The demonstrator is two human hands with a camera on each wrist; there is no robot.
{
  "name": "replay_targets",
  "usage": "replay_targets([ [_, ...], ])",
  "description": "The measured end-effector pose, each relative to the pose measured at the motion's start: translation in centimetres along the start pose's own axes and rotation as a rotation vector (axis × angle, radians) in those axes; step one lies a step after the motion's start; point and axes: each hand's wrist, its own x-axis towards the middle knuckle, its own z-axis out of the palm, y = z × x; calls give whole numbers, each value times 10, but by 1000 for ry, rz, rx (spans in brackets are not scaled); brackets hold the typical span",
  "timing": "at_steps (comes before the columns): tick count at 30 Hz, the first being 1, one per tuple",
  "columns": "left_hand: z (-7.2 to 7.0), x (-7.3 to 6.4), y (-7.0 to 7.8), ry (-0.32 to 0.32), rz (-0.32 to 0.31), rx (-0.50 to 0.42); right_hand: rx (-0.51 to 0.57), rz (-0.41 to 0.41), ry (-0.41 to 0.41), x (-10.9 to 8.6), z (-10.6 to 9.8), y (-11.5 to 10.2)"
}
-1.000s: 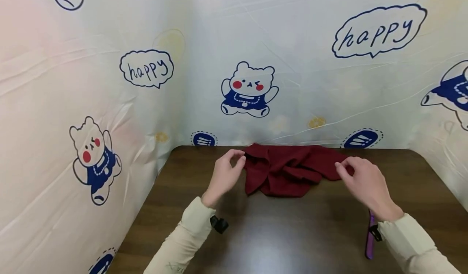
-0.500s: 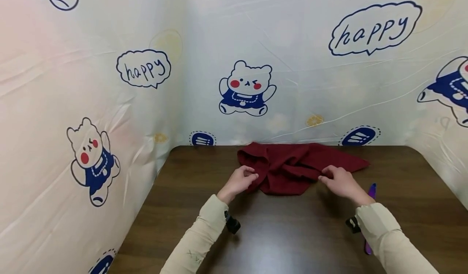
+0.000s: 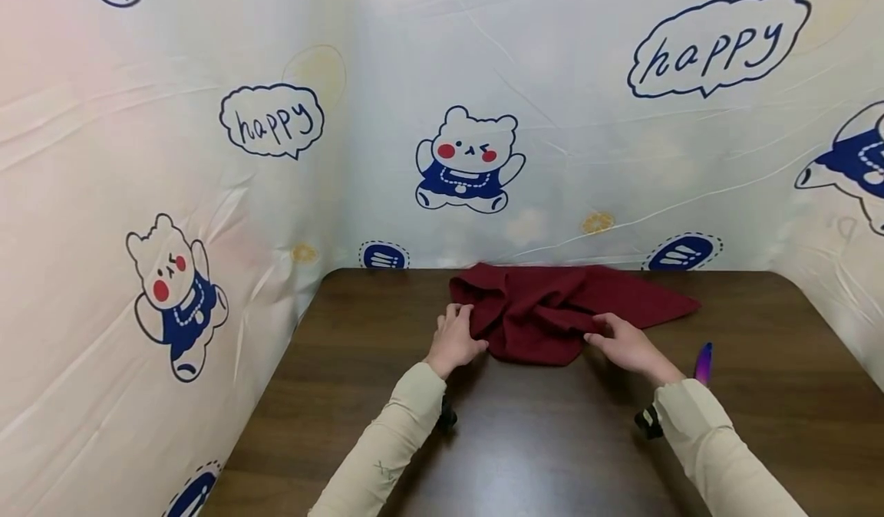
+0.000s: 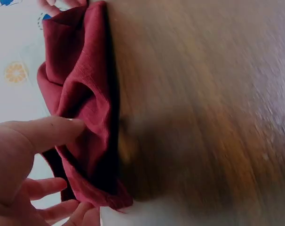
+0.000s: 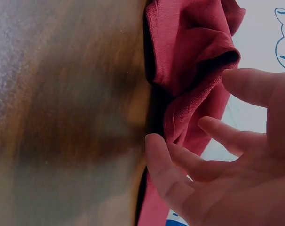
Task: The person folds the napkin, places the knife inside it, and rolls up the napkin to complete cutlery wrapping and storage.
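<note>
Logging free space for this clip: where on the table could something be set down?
Bare table shows in front of the red cloth between the sleeves, left of the left hand, and right of the slim purple thing. Crowded: the back middle, where cloth, left hand and right hand gather.

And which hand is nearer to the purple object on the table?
Right: the right hand is left of the purple object; the left hand is farther left, by the left end of the red cloth.
</note>
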Motion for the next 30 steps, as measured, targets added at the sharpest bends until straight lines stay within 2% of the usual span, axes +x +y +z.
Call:
replay_targets([
  [4,-1,2,-5,2,24,126,9,5,-45,3,0,-2],
  [8,-1,1,-11,-6,56,153,21,37,-73,9,2,-3],
  [13,1,0,-17,-12,89,213,21,68,-64,14,4,-4],
  [17,0,4,-22,30,117,254,39,68,-25,15,1,-7],
  [20,-4,8,-25,93,115,200,61,72,29,16,-3,-9],
  [23,-7,10,-29,152,100,98,115,97,89,18,-8,-9],
  [26,-10,11,-33,192,94,-56,193,128,121,18,-13,-9],
  [30,-19,10,-34,212,93,-284,262,154,126,15,-20,-8],
])
